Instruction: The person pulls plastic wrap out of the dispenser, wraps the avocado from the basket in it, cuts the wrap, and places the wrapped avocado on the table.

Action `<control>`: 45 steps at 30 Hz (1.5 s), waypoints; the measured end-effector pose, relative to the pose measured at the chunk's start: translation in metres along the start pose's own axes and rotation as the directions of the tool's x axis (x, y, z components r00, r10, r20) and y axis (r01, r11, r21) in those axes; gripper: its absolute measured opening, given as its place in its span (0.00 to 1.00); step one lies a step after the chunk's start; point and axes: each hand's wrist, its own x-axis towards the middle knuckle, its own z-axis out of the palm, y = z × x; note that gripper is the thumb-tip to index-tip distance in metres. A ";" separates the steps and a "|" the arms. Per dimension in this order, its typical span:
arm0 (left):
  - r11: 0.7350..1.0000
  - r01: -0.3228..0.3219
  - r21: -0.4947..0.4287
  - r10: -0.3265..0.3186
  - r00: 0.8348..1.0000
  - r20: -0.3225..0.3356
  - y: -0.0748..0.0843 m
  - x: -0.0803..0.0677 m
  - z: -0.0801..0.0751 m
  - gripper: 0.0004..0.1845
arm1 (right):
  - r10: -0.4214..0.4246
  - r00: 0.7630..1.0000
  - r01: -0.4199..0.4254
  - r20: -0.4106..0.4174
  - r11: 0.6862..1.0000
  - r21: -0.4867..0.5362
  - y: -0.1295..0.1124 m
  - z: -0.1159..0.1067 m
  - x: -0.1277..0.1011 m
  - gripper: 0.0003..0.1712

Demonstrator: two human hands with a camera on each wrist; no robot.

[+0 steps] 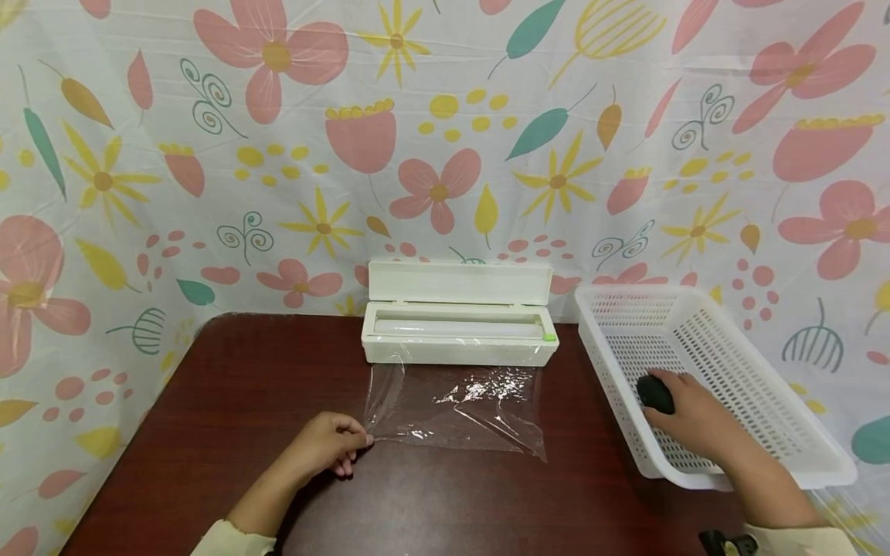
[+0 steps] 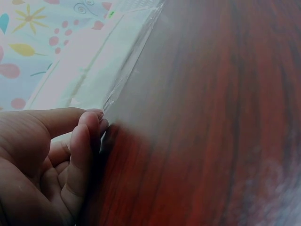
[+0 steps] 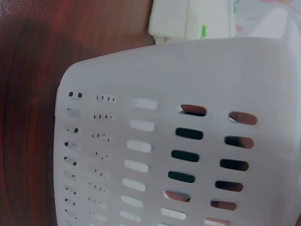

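Your right hand point(image 1: 695, 417) reaches into the white slotted basket point(image 1: 779, 401) at the table's right edge and curls its fingers around a dark, rounded object point(image 1: 655, 394), the only thing in there. Your left hand point(image 1: 325, 444) pinches the near left corner of the clear cling film point(image 1: 455, 409), which lies flat and stretches back to the open white dispenser box point(image 1: 459, 324) holding the roll. All of this rests on a dark red-brown wooden table point(image 1: 243, 401), with a floral curtain point(image 1: 208, 154) hanging behind and around it.
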 end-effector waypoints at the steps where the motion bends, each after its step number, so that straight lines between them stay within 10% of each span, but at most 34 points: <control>1: 1.000 0.000 -0.002 0.000 1.000 0.001 0.000 0.000 0.000 0.12 | 0.001 1.000 -0.001 0.002 1.000 0.005 0.000 -0.001 0.000 0.45; 45: 1.000 -0.011 -0.026 0.012 0.999 0.034 -0.002 0.000 -0.001 0.12 | -0.139 0.928 0.195 -0.344 0.972 0.133 -0.042 -0.021 -0.009 0.38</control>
